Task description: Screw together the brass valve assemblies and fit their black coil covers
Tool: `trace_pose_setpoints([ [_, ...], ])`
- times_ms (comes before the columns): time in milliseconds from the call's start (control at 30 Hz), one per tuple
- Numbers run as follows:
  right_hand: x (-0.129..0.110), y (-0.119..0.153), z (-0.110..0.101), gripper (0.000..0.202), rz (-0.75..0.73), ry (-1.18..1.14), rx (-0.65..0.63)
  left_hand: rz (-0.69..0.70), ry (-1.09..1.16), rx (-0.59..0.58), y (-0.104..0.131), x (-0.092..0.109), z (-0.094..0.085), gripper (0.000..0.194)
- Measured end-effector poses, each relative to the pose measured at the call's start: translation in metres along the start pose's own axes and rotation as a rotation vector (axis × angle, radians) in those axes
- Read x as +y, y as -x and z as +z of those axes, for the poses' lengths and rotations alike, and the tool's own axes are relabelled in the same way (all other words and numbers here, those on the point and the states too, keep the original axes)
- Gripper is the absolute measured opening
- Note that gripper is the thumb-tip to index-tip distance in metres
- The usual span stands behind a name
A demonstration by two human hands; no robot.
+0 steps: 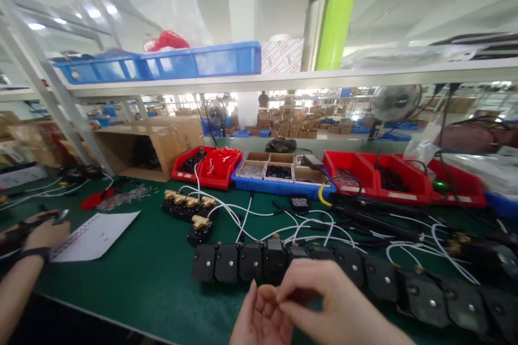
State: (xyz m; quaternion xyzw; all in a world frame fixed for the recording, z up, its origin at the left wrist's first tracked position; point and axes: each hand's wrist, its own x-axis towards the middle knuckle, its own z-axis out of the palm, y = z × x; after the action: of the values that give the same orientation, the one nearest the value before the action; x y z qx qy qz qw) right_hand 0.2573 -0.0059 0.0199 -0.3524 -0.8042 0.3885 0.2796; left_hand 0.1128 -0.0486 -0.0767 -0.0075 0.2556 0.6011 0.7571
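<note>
Left hand (261,319) cupped palm-up, right hand (324,296) pinching over it, contents perhaps hidden.

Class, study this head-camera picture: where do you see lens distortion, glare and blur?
Head view: the shelf bows and the frame post leans, a wide-lens warp; ceiling lights glare white at upper left; the left hand and right hand look soft, as do the black blocks toward the right edge.

Whatever the hands (301,304) pinch (too small) stays unclear.
</note>
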Motion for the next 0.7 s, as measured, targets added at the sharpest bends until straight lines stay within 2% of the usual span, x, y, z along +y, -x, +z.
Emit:
trace_pose_setpoints([
  [67, 0.003, -0.015, -0.04, 0.013, 0.185, 0.074, 0.014, -0.049, -0.061, -0.046, 0.004, 0.021, 0.023, 0.039],
  [100, 0.01, -0.026, -0.059, 0.008, 0.226, 0.093, 0.024, -0.019, -0.086, -0.073, 0.004, 0.032, 0.041, 0.047],
  [167, 0.031, -0.052, -0.091, 0.005, 0.287, 0.14, 0.029, 0.075, -0.185, -0.027, -0.004, 0.052, 0.082, 0.053],
  [200, 0.045, -0.065, -0.104, 0.004, 0.314, 0.166, 0.022, 0.125, -0.261, 0.013, -0.015, 0.059, 0.105, 0.053],
  [267, 0.071, -0.091, -0.121, 0.015, 0.376, 0.232, 0.008, 0.152, -0.413, 0.037, -0.048, 0.067, 0.145, 0.05],
  [367, 0.103, -0.123, -0.132, 0.028, 0.441, 0.323, 0.002, 0.175, -0.498, 0.077, -0.114, 0.061, 0.183, 0.039],
  [433, 0.116, -0.138, -0.134, 0.03, 0.457, 0.376, 0.007, 0.207, -0.559, 0.116, -0.157, 0.049, 0.193, 0.027],
  [533, 0.129, -0.152, -0.132, 0.032, 0.454, 0.454, 0.017, 0.264, -0.66, 0.162, -0.205, 0.026, 0.192, 0.033],
  [600, 0.135, -0.155, -0.13, 0.033, 0.443, 0.501, 0.022, 0.305, -0.733, 0.177, -0.224, 0.014, 0.186, 0.035],
  [700, 0.142, -0.153, -0.128, 0.033, 0.425, 0.551, 0.017, 0.366, -0.844, 0.172, -0.235, 0.007, 0.175, 0.034],
])
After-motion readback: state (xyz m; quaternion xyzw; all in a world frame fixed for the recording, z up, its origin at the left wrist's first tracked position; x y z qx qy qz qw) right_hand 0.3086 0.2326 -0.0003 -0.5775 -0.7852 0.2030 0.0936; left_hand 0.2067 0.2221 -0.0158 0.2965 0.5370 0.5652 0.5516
